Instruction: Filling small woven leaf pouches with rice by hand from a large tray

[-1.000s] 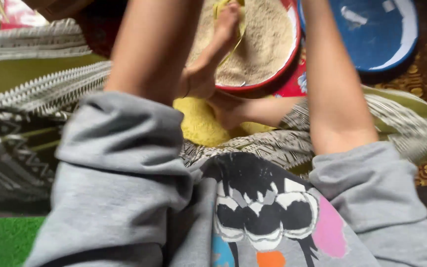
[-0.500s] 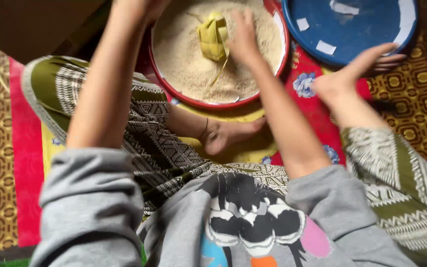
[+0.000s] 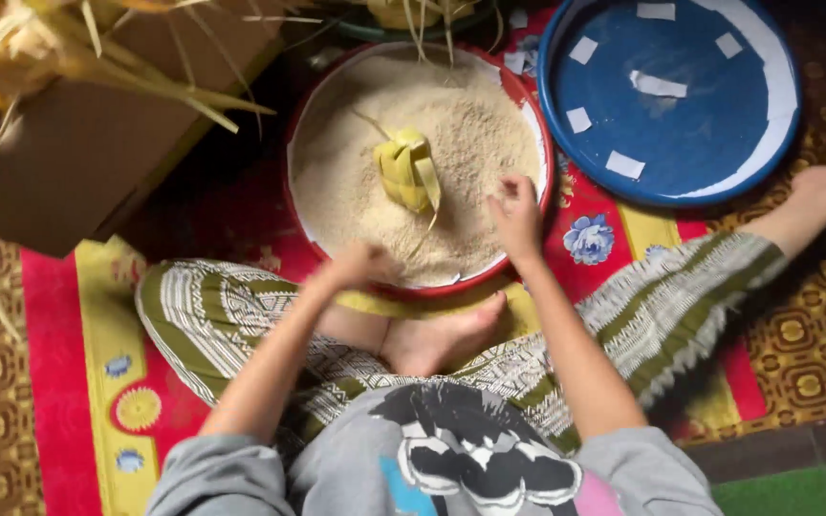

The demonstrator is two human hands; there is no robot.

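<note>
Near the mat's middle, a woven leaf pouch [image 3: 408,172] stood upright in the rice bowl [image 3: 304,134]. Closer to it, the right hand [image 3: 516,215] hovered with loosely curled, empty fingers; the blurred left hand [image 3: 360,263] looked closed at the bowl's near rim.

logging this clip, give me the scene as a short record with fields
left hand: left hand closed, over the near rim of the red-rimmed basin
right hand: right hand loosely curled, over the grain at the basin's right side
in basin: woven leaf pouch lying on the grain
beside: blue tray with white paper bits
left of basin: cardboard box, palm leaf strips
floor: patterned mat
</note>
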